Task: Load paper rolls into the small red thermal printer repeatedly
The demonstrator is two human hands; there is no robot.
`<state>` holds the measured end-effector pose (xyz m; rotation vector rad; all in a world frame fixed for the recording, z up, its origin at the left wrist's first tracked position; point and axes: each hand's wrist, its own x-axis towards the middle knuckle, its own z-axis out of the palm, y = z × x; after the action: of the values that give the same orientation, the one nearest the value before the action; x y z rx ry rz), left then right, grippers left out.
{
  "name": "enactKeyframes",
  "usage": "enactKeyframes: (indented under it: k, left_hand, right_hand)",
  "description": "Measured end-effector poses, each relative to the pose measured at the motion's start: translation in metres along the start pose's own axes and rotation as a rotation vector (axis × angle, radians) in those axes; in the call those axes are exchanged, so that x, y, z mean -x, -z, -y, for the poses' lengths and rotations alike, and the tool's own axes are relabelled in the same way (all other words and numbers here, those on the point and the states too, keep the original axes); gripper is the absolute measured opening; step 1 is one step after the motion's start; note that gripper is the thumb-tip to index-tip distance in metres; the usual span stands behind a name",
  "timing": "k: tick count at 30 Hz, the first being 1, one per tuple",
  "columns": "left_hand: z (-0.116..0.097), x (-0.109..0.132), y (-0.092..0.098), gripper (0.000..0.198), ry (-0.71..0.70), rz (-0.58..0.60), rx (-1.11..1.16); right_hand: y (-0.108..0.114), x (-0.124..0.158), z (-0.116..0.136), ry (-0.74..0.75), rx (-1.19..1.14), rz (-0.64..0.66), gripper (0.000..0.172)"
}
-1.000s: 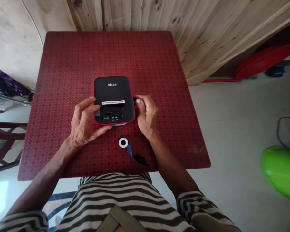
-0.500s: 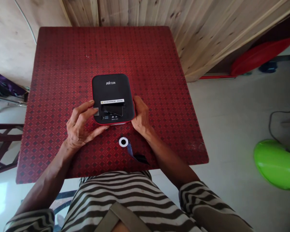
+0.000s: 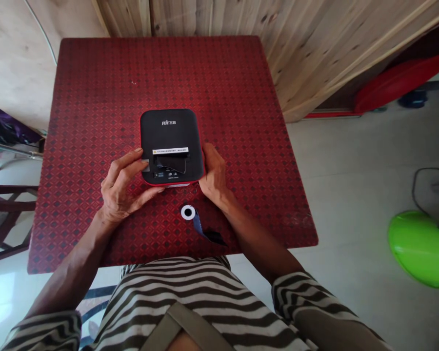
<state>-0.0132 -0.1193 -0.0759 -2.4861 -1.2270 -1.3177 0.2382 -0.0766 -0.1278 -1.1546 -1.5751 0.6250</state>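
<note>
A thermal printer (image 3: 170, 134) with a black lid and red sides sits on the table, a white warning label across its top. From its slot a dark piece of paper (image 3: 172, 164) sticks out. My left hand (image 3: 119, 190) grips the near left corner: two fingers rest at the lid's edge by a grey tab (image 3: 145, 165), the thumb along the front. On the opposite side, my right hand (image 3: 214, 173) is wrapped round the near right edge, its fingertips partly hidden. Closer to me lies a small paper roll (image 3: 183, 212) with its dark strip trailing rightward.
The red patterned table (image 3: 227, 87) stands against a wooden plank wall (image 3: 212, 17). A wooden chair (image 3: 10, 204) is at the left. On the floor to the right are a bright green plastic object (image 3: 417, 248) and a dark cable (image 3: 417, 170).
The view has shifted slightly. Both hands keep nearly the same hold on the printer, and the paper roll lies where it was.
</note>
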Motion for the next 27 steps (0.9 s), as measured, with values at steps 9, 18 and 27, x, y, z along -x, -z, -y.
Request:
enactKeyframes:
  k: [9,18,27]
  left_hand:
    - [-0.002,0.0,0.002,0.064,0.05,0.015,0.025]
    - [-0.003,-0.006,0.006,0.06,0.139,0.03,0.056]
    - [0.0,0.004,-0.002,0.061,0.122,0.04,0.068]
  right_hand:
    - [0.001,-0.001,-0.002,-0.04,0.019,0.016,0.045]
    - [0.004,-0.001,0.002,-0.049,0.025,0.041,0.038]
    - [0.018,-0.009,0.013,-0.049,0.059,-0.011,0.029]
